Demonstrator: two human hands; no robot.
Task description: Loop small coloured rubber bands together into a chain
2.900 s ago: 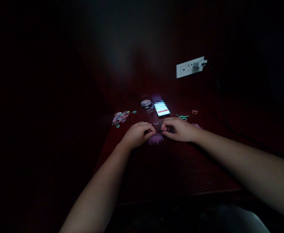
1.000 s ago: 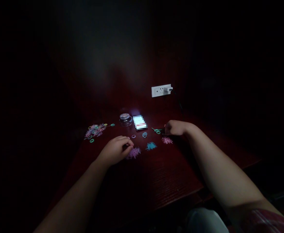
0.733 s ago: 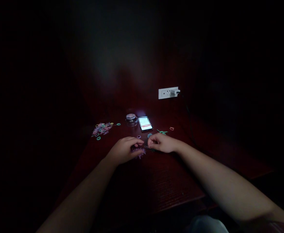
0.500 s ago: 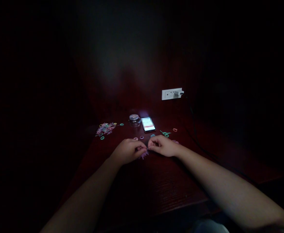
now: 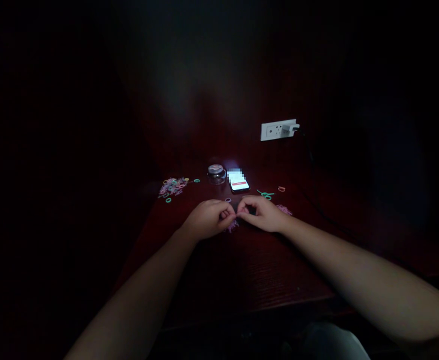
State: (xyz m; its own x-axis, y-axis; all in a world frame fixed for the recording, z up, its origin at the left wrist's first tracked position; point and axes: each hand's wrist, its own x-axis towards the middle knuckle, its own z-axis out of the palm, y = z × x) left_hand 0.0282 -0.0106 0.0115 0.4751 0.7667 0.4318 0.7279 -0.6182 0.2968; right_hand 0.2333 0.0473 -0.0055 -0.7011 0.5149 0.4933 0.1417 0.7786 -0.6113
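Note:
My left hand [image 5: 212,220] and my right hand [image 5: 261,214] meet fingertip to fingertip over the dark red table. Both are closed in a pinch; whatever lies between the fingertips is too small to make out. Just below them is a small heap of purple band-like pieces [image 5: 232,227], partly covered by my left hand. A single purple ring [image 5: 228,200] lies beyond the fingertips. Beside my right wrist is a pinkish-purple clump [image 5: 284,209], and past that hand are green bands [image 5: 266,194].
A mixed heap of coloured bands [image 5: 173,187] lies at the far left. A round lidded container [image 5: 216,175] stands near a lit phone [image 5: 239,186]. An orange ring [image 5: 281,189] lies at the right. A wall socket [image 5: 274,131] holds a plug with a dark cable.
The whole view has shifted, so the scene sits further right and higher. My hands stay pinched together over the purple heap; the small bit seen between the fingertips no longer shows clearly.

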